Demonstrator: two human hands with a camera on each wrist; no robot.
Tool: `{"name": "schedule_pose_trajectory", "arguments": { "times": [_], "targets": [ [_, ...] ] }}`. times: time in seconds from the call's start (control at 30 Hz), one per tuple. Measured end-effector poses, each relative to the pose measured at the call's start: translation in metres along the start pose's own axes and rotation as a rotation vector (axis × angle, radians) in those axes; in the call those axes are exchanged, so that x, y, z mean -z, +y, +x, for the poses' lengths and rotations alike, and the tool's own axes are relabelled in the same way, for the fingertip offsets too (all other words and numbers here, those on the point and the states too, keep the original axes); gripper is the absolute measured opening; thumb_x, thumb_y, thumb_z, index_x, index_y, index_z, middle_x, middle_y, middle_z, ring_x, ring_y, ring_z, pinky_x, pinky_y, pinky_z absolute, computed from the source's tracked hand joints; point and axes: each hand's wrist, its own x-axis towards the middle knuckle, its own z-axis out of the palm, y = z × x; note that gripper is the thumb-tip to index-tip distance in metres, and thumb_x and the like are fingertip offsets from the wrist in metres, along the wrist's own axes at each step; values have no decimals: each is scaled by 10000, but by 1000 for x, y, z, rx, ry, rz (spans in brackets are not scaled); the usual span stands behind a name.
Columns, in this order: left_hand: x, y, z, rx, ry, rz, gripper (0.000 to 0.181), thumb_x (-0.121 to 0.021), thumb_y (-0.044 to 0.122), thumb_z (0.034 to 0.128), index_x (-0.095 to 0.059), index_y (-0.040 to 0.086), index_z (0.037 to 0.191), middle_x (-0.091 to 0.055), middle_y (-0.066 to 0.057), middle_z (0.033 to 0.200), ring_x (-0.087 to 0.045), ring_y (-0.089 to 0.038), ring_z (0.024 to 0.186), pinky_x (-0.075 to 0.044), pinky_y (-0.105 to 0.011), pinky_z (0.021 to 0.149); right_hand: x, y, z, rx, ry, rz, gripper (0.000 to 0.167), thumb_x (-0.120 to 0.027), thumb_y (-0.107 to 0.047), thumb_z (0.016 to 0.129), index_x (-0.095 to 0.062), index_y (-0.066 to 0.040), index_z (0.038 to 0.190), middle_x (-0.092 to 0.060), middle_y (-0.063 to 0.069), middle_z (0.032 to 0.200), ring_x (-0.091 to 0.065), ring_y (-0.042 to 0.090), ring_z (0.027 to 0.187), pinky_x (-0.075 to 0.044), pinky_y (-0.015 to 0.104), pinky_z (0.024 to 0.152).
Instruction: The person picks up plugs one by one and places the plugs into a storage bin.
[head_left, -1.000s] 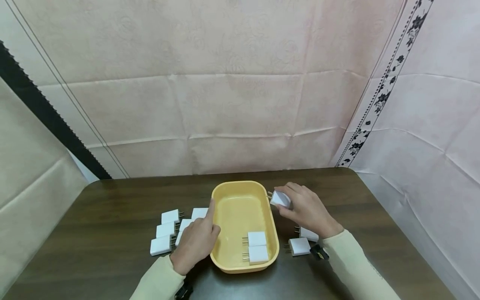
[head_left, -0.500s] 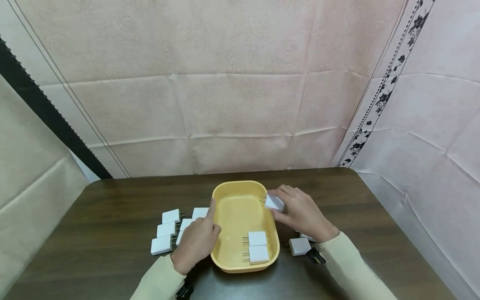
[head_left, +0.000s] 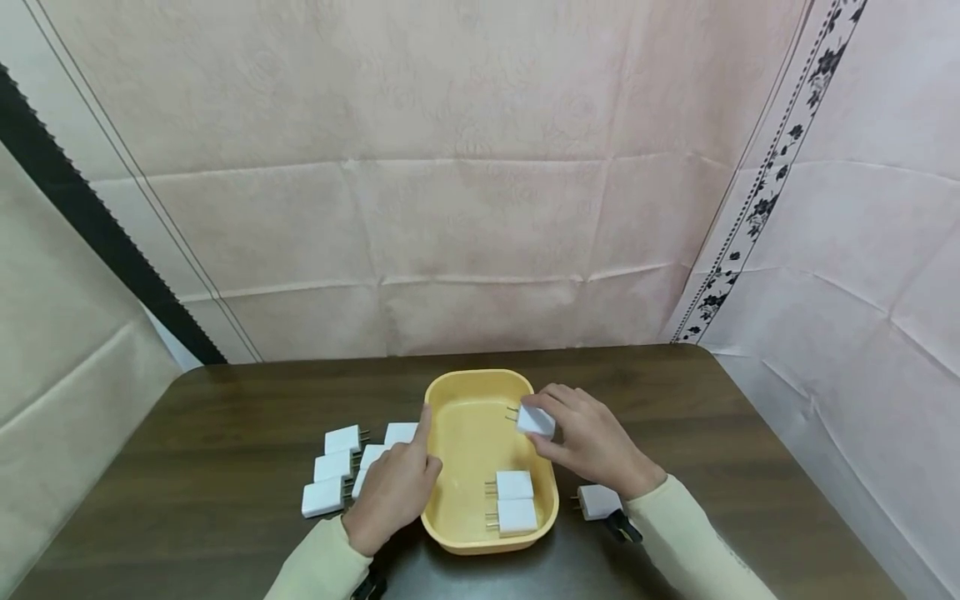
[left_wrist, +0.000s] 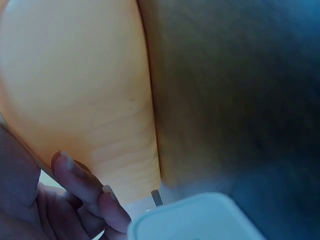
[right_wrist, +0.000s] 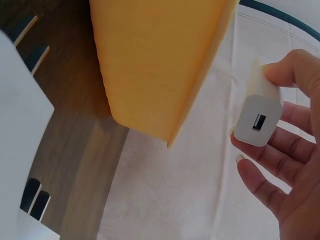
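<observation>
My right hand [head_left: 592,442] pinches a white USB charger [head_left: 536,422] between thumb and fingers, over the right side of the yellow tray [head_left: 491,547]. Its two prongs point left; in the right wrist view the charger [right_wrist: 258,121] shows its USB port. Inside the tray, near the front right, lie two chargers [head_left: 516,504] side by side with prongs to the left. My left hand [head_left: 393,492] holds the tray's left rim, index finger stretched along it. In the left wrist view, curled fingers [left_wrist: 80,182] rest against the tray's outer wall [left_wrist: 75,75].
Several white chargers [head_left: 322,497] stand in two groups left of the tray, partly behind the left hand. One charger [head_left: 598,502] lies right of the tray, near the right wrist. The dark wooden table [head_left: 247,433] ends at a fabric-covered wall [head_left: 480,225].
My right hand has carried the charger left and slightly nearer, from beyond the tray's right rim to over its inside. The left hand has stayed on the rim.
</observation>
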Motion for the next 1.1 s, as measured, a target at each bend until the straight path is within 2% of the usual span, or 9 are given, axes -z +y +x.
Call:
{"name": "schedule_pose_trajectory", "arguments": {
  "times": [0.43, 0.63, 0.9, 1.1],
  "targets": [
    [-2, -2, -2, -23, 24, 21, 732, -533, 115, 977, -189, 86, 1623, -454, 21, 507, -402, -107, 391, -326, -272, 406, -6, -4, -2, 21, -12, -4, 411, -814, -285, 828, -694, -118, 1184, -679, -2, 1053, -622, 136, 905, -543, 324, 778],
    [0, -1, 0, -7, 15, 17, 728, -525, 130, 986, -179, 92, 1625, -458, 22, 507, -406, -109, 389, -331, -271, 406, -6, -6, 0, 17, -24, 12, 401, -805, -275, 836, -695, -124, 1191, -688, 4, 1087, -630, 143, 927, -546, 330, 795],
    [1, -2, 1, -9, 14, 22, 726, -525, 136, 988, -178, 83, 1624, -462, 22, 511, -411, -108, 391, -334, -273, 409, -10, -11, 3, -3, -91, 74, 394, -791, -270, 869, -691, -125, 1222, -687, -1, 1125, -622, 126, 956, -555, 331, 831],
    [0, -1, 0, -3, 8, 11, 735, -524, 133, 986, -168, 94, 1627, -468, 21, 518, -420, -110, 398, -339, -276, 413, -15, -13, 2, -11, -133, 76, 384, -781, -283, 887, -687, -133, 1229, -686, -4, 1131, -627, 146, 971, -548, 338, 855]
  ]
}}
